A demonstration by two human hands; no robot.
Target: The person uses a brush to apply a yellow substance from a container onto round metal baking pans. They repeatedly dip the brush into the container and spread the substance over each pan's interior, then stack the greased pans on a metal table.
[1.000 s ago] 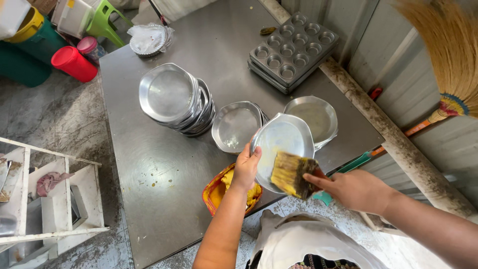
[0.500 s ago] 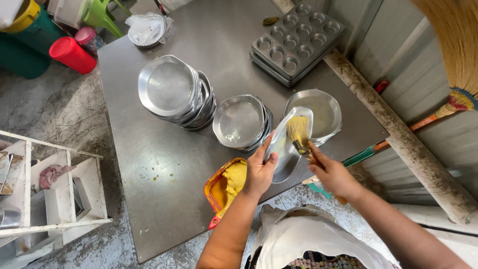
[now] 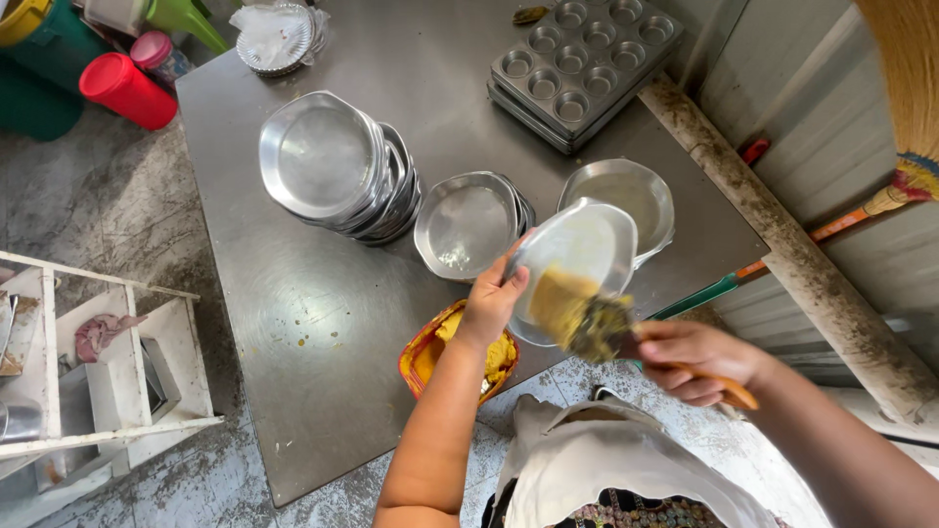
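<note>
- The left hand (image 3: 489, 303) grips a shallow metal pan (image 3: 577, 259) by its rim, thumb on the inner edge, holding it tilted above the near edge of the steel table (image 3: 323, 323).
- The pan is silvery and rounded, its inside shiny and pale with a yellowish film.
- The right hand (image 3: 694, 357) is closed around the orange handle of a wide brush (image 3: 582, 315); the bristles, loaded with yellow grease, press on the pan's lower inside, at about 6 o'clock.
- An orange tub (image 3: 430, 354) of yellow grease sits just below the left wrist, at the table's edge.
- At 12 o'clock from the held pan lies a coated pan (image 3: 621, 196); at 10 o'clock, a small stack of pans (image 3: 468, 225), then a taller stack (image 3: 328, 166).
- A muffin tray (image 3: 577, 64) lies at the far end.
</note>
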